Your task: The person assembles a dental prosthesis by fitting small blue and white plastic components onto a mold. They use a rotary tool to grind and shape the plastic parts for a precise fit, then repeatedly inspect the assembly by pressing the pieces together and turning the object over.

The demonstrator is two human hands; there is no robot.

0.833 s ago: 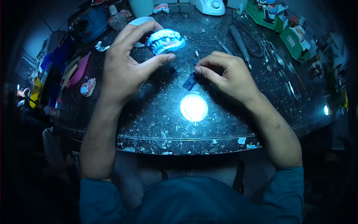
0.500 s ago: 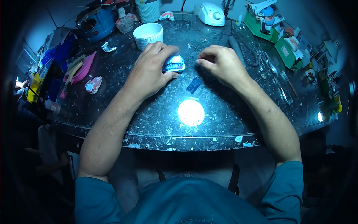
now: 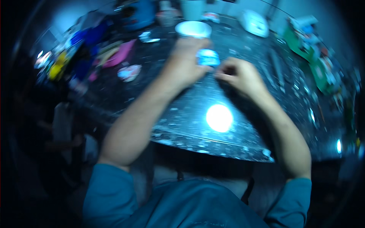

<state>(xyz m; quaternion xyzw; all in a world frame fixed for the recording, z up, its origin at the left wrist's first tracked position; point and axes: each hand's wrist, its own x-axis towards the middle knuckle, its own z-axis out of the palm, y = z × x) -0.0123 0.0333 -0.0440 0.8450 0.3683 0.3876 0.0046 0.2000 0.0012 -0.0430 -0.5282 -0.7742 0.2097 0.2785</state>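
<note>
My left hand [image 3: 186,62] is closed around a dental cast [image 3: 208,57], white-blue under the lamp, with its row of teeth turned toward my right side. Just right of the cast, my right hand [image 3: 241,76] has thumb and forefinger brought together in a pinch. Blur hides whatever may be between those fingertips. A white tub [image 3: 193,29] stands right behind my left hand.
A pink dustpan [image 3: 121,54] and a pinkish cast [image 3: 129,72] lie to the left. At the back stand a blue machine [image 3: 137,16] and a white device [image 3: 254,22]. Green bins [image 3: 317,72] and thin tools [image 3: 277,70] are at right. A bright light spot [image 3: 219,118] falls near the front edge.
The whole view has swung, so the bench appears shifted right and tilted, with blur. My right hand is now closer to the cast. The dark blue strip seen before no longer shows.
</note>
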